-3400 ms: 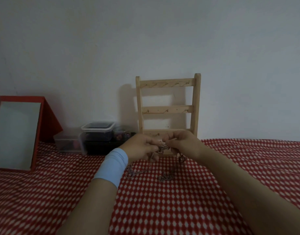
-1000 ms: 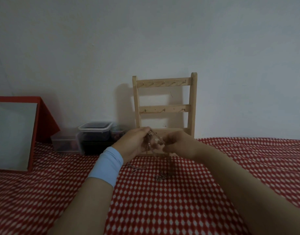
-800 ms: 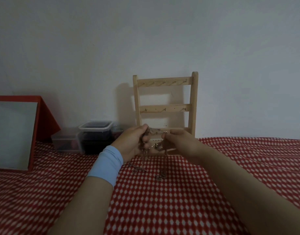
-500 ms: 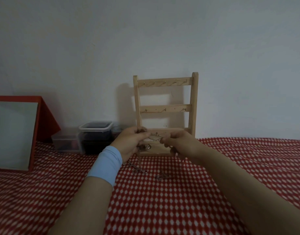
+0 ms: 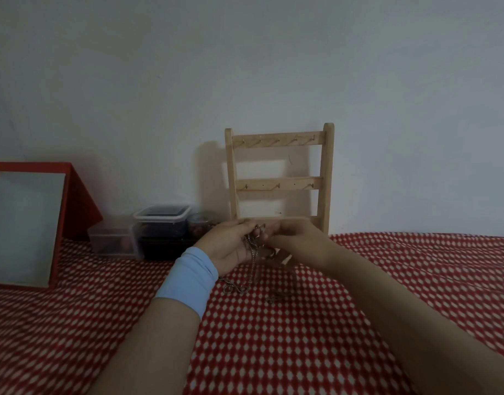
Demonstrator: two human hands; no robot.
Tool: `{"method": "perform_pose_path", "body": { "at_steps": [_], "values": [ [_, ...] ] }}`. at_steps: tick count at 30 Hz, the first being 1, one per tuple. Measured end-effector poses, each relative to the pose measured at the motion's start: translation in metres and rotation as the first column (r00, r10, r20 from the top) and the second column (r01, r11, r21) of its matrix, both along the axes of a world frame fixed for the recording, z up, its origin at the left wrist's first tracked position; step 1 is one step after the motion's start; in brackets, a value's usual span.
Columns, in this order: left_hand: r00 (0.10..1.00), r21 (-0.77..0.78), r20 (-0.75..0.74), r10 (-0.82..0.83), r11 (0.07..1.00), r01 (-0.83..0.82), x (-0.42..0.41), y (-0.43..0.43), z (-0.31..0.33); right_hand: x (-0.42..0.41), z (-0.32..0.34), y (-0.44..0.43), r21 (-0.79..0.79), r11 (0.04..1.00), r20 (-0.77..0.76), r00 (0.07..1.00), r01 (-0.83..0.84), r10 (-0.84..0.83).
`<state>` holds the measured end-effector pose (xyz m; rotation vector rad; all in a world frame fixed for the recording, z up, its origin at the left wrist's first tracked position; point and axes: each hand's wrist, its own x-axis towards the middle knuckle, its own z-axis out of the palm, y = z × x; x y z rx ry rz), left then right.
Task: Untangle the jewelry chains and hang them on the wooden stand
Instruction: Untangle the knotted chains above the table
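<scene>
Both hands up at frame centre, close together, working one clump of tangled chains (image 5: 252,248). Gripping w/ L hand (image 5: 231,248), fingers curled round clump, palm turned to 3 o'clock. Pinching same clump w/ R hand (image 5: 298,240) fingertips. Trailing to 6 o'clock: loose chain ends, down onto red-white checked cloth (image 5: 273,352). Light-blue wristband (image 5: 188,280) on L wrist. At 12 o'clock, just behind hands: wooden stand (image 5: 279,182), upright vs. wall (image 5: 245,67), rails w/ sm. hooks. At 10 o'clock: plastic tubs (image 5: 159,220), contents too dim to ID. At 9 o'clock: red-framed mirror (image 5: 25,223), leaning back.
</scene>
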<state>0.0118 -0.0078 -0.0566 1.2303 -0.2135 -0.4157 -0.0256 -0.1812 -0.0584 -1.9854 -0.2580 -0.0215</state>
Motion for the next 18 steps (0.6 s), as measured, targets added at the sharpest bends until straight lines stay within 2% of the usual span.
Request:
{"method": "perform_pose_path", "body": {
  "at_steps": [2,6,9,11,13,16,18],
  "values": [
    [1.000,-0.009,0.009,-0.028,1.000,0.028,0.000,-0.001,0.000,-0.002,-0.001,0.000,0.041,0.997,-0.068,0.995,-0.065,0.068],
    [0.999,0.005,0.053,0.009,1.000,-0.010,0.000,0.002,0.002,-0.002,-0.004,-0.007,0.084,0.984,-0.039,0.986,-0.158,0.162],
    [0.984,0.223,0.149,0.094,0.966,-0.127,0.006,0.017,0.002,-0.001,-0.001,-0.010,-0.013,0.997,-0.004,0.998,-0.070,0.070],
    [0.947,0.426,0.289,0.143,0.866,-0.261,0.011,0.028,0.001,0.000,0.000,-0.011,-0.049,0.998,0.016,1.000,0.026,-0.025],
    [0.923,0.607,0.379,0.068,0.734,-0.303,0.012,0.037,0.002,0.001,0.000,-0.010,-0.051,0.993,0.054,0.993,0.108,-0.106],
    [0.935,0.823,0.327,-0.136,0.527,-0.211,0.008,0.040,0.006,0.003,0.000,-0.006,0.011,0.986,0.110,0.980,0.165,-0.166],
    [0.938,0.886,0.281,-0.203,0.429,-0.173,0.002,0.035,0.008,0.004,0.001,-0.002,0.064,0.978,0.135,0.969,0.200,-0.207]
  ]
}}
